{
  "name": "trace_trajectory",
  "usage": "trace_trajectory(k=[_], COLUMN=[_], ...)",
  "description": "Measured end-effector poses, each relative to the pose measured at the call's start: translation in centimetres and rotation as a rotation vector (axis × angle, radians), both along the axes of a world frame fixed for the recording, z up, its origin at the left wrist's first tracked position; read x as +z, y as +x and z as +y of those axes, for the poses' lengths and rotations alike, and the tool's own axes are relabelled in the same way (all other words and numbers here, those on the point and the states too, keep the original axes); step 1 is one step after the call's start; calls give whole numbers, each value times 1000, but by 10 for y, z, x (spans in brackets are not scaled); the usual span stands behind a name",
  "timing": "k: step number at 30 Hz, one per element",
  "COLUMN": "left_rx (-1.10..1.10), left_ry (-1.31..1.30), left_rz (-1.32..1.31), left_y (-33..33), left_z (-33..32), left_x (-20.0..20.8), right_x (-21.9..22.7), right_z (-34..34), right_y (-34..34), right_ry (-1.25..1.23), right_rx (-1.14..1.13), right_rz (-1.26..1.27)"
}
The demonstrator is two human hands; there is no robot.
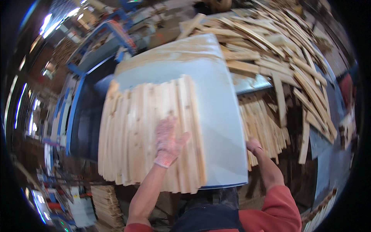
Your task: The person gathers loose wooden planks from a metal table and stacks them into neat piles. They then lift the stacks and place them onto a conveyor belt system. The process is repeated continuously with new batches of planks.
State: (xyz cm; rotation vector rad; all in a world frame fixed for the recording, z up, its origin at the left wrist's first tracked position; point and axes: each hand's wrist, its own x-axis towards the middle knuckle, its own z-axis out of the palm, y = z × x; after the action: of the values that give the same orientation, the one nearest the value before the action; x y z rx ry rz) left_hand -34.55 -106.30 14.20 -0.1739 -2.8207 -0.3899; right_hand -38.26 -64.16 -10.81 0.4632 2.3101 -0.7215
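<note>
Pale wood strips [133, 131] lie side by side in a row on a light blue-grey tabletop [220, 143]. My left hand [169, 139], in a pinkish knitted glove, rests palm down on the right part of this row, fingers stretched and thumb apart. Beyond the tabletop's right edge, a second row of wood strips [266, 125] sits on a lower level. My right hand [254, 145], also gloved, is at the near left end of that second row, close to the tabletop's edge. Its fingers are small and blurred, so their grip cannot be made out.
A loose heap of wood strips [266, 42] covers the surface at the far right, some hanging over its edge. Blue-framed machinery with a dark panel [94, 112] stands left of the tabletop. A stack of wood pieces [107, 205] sits low at the near left.
</note>
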Motion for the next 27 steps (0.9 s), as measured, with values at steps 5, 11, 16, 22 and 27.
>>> trace_trajectory(k=[5, 11, 16, 22, 27], left_rx=[-45, 239, 526, 476, 382], left_ry=[464, 549, 477, 920, 1235], left_rz=[89, 188, 7, -311, -442], left_y=[34, 135, 166, 166, 156], left_z=[-71, -318, -460, -513, -544], left_x=[42, 24, 12, 4, -2], right_x=[-20, 158, 226, 266, 246], right_z=[96, -13, -158, -276, -293], right_y=[20, 60, 93, 78, 62], right_ry=[-258, -386, -586, 113, 244], right_rx=[-495, -455, -415, -191, -157], right_rz=[513, 919, 615, 560, 611])
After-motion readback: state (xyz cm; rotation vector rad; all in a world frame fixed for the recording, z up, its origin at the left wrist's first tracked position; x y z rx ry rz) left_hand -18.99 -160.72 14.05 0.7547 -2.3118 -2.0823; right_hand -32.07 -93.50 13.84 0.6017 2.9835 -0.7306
